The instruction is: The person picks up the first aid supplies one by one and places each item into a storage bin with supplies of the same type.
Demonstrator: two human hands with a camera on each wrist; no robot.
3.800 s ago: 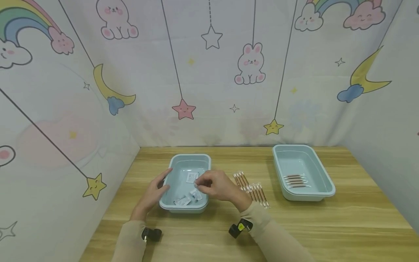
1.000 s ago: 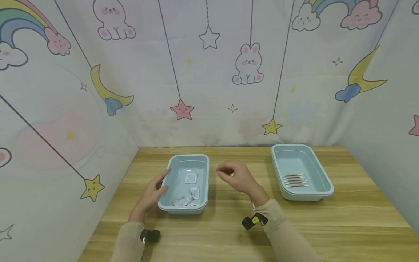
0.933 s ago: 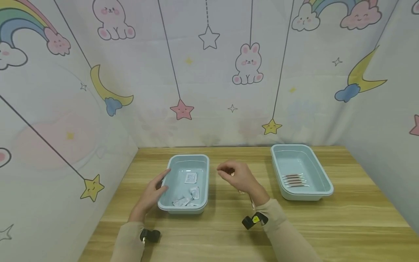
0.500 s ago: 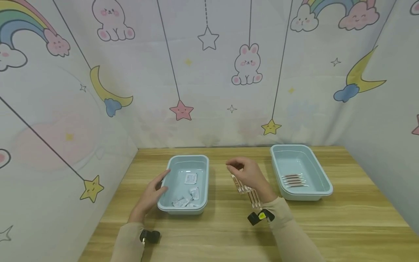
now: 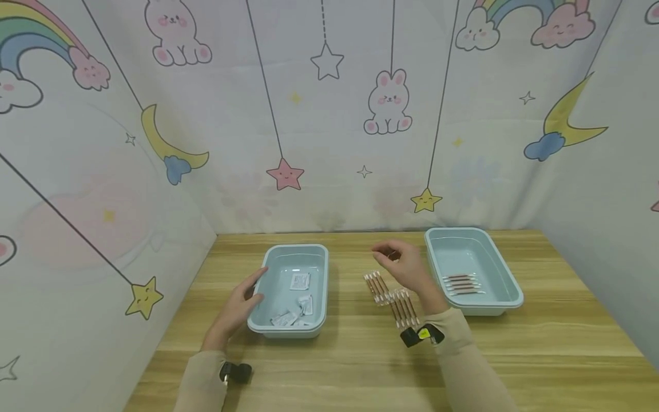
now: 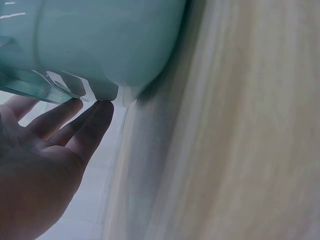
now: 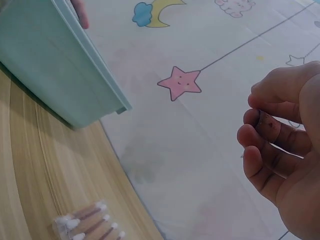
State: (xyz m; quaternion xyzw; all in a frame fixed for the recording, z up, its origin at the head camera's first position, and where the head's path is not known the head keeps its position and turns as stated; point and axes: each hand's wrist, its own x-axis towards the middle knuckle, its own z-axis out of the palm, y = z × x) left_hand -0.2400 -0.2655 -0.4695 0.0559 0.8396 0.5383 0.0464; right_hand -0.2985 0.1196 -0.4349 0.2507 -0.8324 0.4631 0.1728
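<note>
At the left, a pale blue plastic tub [image 5: 288,252] holds several small white sachets [image 5: 301,281]. My left hand [image 5: 234,309] rests against this tub's left rim; in the left wrist view its fairly straight fingers [image 6: 100,122] touch the outside of the rim. My right hand [image 5: 407,266] hovers above the table, fingers loosely bent, with nothing visible in it in the right wrist view. Just below and left of it lie two clear-wrapped packs of brown-stick cotton swabs, a farther pack [image 5: 378,287] and a nearer pack [image 5: 404,309], touching or slightly overlapping.
A second pale blue tub [image 5: 468,249] stands to the right, close to my right hand, with a pack of brown-stick swabs [image 5: 463,284] inside. The wood-grain table [image 5: 334,372] meets a printed cloth wall [image 5: 329,200] at the back. Similar walls rise on both sides.
My right hand was over the left tub with a white bit at its fingertips; it has since moved right, past the swab packs, uncovering them. The left hand keeps its place on the rim.
</note>
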